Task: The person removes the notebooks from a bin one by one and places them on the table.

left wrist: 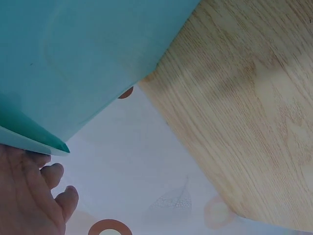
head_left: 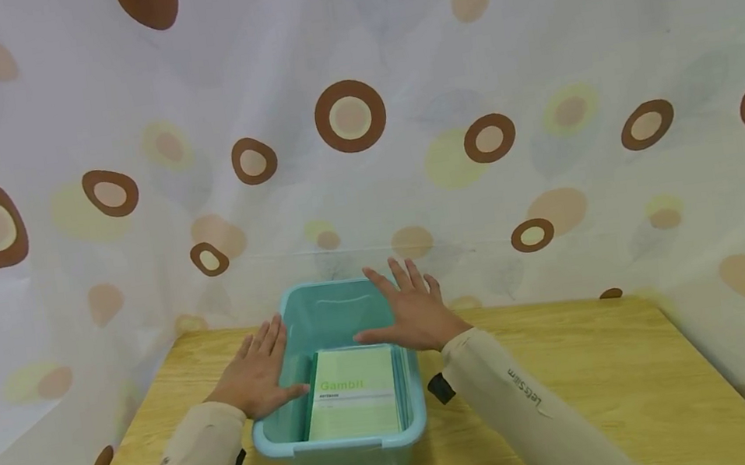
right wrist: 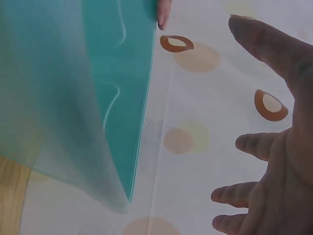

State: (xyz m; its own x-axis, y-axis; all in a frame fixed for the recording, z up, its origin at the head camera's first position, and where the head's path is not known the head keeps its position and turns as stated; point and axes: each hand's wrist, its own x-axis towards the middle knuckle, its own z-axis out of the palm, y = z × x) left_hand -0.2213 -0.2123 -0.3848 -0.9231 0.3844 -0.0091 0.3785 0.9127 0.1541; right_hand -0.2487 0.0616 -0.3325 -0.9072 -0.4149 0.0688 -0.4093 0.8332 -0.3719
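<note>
A light teal plastic bin (head_left: pixel 349 463) stands on the wooden table. Inside it, toward the near end, lies a pale green notebook (head_left: pixel 355 400) lettered "Gambil", with the edges of more notebooks showing at its sides. My left hand (head_left: pixel 260 373) rests at the bin's left rim, fingers extended and thumb over the inside. In the left wrist view its fingers (left wrist: pixel 54 174) lie right at the rim. Above the right rim, my right hand (head_left: pixel 418 309) is spread with nothing in it. The right wrist view shows that hand (right wrist: pixel 279 161) apart from the bin wall (right wrist: pixel 117 112).
The wooden table (head_left: pixel 576 386) extends on both sides of the bin. A white sheet (head_left: pixel 391 49) with brown and pastel spots hangs behind the table and along its sides. Dark wrist straps (head_left: pixel 441 388) show under the sleeves.
</note>
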